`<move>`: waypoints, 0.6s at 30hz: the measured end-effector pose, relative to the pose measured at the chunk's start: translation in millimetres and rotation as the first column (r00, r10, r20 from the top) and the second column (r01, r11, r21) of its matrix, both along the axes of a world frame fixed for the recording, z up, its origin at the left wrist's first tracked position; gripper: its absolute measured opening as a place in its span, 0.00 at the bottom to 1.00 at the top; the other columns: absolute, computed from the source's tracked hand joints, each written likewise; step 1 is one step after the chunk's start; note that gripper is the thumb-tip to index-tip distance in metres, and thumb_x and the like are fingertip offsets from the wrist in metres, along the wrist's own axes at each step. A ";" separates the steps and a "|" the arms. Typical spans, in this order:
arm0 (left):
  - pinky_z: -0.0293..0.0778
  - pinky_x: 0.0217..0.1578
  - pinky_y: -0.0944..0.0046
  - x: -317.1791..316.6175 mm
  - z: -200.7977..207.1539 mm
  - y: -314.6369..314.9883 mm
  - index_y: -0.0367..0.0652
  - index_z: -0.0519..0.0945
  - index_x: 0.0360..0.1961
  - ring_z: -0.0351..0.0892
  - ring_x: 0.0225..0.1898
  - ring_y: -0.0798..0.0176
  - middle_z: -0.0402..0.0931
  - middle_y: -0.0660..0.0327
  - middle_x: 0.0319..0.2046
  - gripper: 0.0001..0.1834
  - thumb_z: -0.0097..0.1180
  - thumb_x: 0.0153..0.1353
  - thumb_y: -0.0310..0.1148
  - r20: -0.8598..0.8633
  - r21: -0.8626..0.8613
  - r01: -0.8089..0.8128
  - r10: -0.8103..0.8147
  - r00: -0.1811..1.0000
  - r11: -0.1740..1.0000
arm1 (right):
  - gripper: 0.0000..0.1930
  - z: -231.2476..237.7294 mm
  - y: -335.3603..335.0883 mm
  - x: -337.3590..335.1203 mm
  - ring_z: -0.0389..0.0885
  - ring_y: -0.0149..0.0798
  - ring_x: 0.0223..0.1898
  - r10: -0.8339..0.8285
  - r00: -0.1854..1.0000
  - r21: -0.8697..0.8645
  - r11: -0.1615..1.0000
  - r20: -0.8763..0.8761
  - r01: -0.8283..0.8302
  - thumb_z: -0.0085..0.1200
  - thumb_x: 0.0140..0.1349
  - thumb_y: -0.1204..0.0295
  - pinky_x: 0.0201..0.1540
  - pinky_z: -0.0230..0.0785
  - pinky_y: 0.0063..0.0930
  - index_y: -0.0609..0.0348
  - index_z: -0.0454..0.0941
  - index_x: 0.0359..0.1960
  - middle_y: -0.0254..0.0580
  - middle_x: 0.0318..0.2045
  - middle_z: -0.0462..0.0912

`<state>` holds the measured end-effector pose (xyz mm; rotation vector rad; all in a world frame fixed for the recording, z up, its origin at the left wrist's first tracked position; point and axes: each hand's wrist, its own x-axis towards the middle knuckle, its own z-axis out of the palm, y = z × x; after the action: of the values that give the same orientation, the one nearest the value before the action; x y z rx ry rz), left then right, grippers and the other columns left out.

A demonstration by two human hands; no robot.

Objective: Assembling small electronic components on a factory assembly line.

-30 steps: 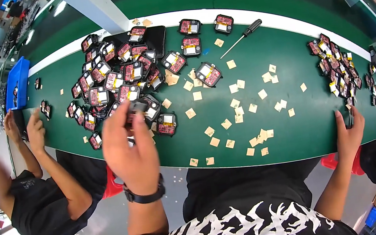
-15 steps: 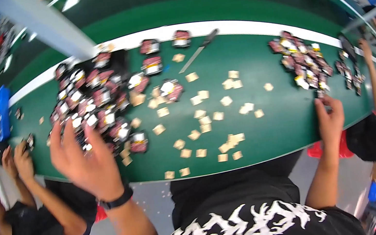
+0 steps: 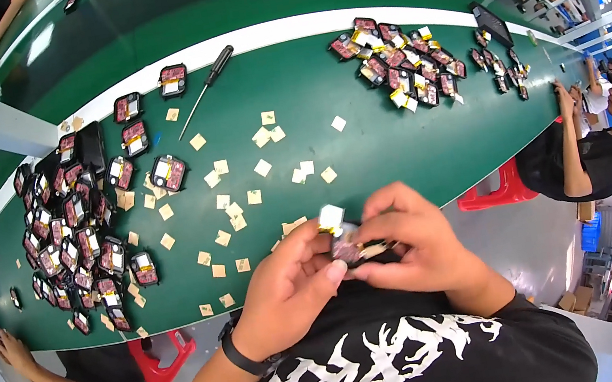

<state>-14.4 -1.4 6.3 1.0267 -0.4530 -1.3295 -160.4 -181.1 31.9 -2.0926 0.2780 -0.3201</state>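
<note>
Close to my body, at the table's near edge, both hands meet around one small electronic module (image 3: 345,249) with a reddish circuit board. A white square piece (image 3: 331,217) with a yellow strip stands up from its top. My left hand (image 3: 284,273) grips the module from the left, thumb across its front. From the right, my right hand (image 3: 414,244) pinches the module's edge, fingers closed. Something thin and pale shows between the right fingers; its kind is unclear. The module's underside is hidden by my fingers.
Many similar modules are heaped in a left pile (image 3: 83,250) and a right pile (image 3: 400,68). Small tan square pads (image 3: 254,197) lie scattered between. A screwdriver (image 3: 206,91) rests near the far rim. A co-worker's hands (image 3: 13,351) are at left; another person (image 3: 591,146) sits at right.
My left hand has come away from the left pile and my right hand from the right pile. They are now together before me, holding a module. The view has swung rightward.
</note>
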 end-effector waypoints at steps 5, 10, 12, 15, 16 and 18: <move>0.80 0.39 0.68 3.2 -3.6 5.0 0.32 0.67 0.70 0.83 0.41 0.65 0.82 0.49 0.52 0.24 0.50 0.74 0.23 -0.104 0.066 -0.148 0.155 0.982 0.987 | 0.17 14.7 6.5 12.3 0.78 0.32 0.33 0.013 0.993 0.135 0.991 -0.117 0.003 0.71 0.60 0.73 0.32 0.72 0.24 0.57 0.84 0.51 0.40 0.48 0.77; 0.80 0.41 0.68 1.6 -6.8 10.8 0.35 0.69 0.69 0.83 0.42 0.68 0.82 0.52 0.54 0.22 0.49 0.75 0.24 0.031 0.101 -0.222 0.220 0.975 0.970 | 0.08 7.7 8.7 16.5 0.75 0.25 0.25 0.000 0.998 0.161 0.987 -0.064 0.010 0.58 0.72 0.75 0.28 0.68 0.21 0.63 0.81 0.49 0.39 0.34 0.80; 0.80 0.42 0.68 -0.1 -9.2 7.9 0.35 0.70 0.68 0.84 0.43 0.68 0.82 0.54 0.55 0.21 0.50 0.75 0.23 0.136 0.130 -0.285 0.267 0.954 0.950 | 0.07 11.0 16.2 20.5 0.74 0.24 0.24 -0.001 0.975 0.349 0.934 -0.223 0.080 0.56 0.74 0.74 0.27 0.66 0.20 0.64 0.81 0.46 0.37 0.28 0.80; 0.81 0.44 0.68 -1.7 -9.4 5.0 0.35 0.71 0.67 0.84 0.44 0.68 0.82 0.55 0.54 0.20 0.50 0.75 0.22 0.234 0.102 -0.303 0.273 0.933 0.948 | 0.18 3.9 23.2 27.2 0.72 0.23 0.18 0.048 0.890 0.661 0.689 -0.453 0.299 0.52 0.79 0.59 0.21 0.59 0.19 0.61 0.78 0.34 0.34 0.18 0.77; 0.81 0.44 0.68 -2.6 -10.5 4.1 0.35 0.71 0.67 0.84 0.44 0.68 0.82 0.55 0.54 0.20 0.50 0.75 0.22 0.232 0.102 -0.299 0.269 0.935 0.949 | 0.18 3.0 20.8 28.1 0.72 0.23 0.18 0.045 0.890 0.660 0.688 -0.454 0.303 0.52 0.79 0.59 0.21 0.59 0.19 0.61 0.78 0.34 0.34 0.18 0.77; 0.81 0.45 0.67 -3.4 -14.0 5.2 0.34 0.72 0.66 0.85 0.45 0.67 0.83 0.56 0.53 0.20 0.50 0.75 0.22 0.245 0.072 -0.329 0.303 0.921 0.942 | 0.27 0.6 16.1 33.0 0.70 0.23 0.15 0.160 0.799 0.710 0.580 -0.579 0.399 0.48 0.78 0.48 0.18 0.58 0.19 0.61 0.80 0.34 0.34 0.16 0.75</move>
<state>-17.8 3.8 -7.6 1.2972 -0.3691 -0.9576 -127.4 -165.0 32.5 -1.1599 0.7988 0.3775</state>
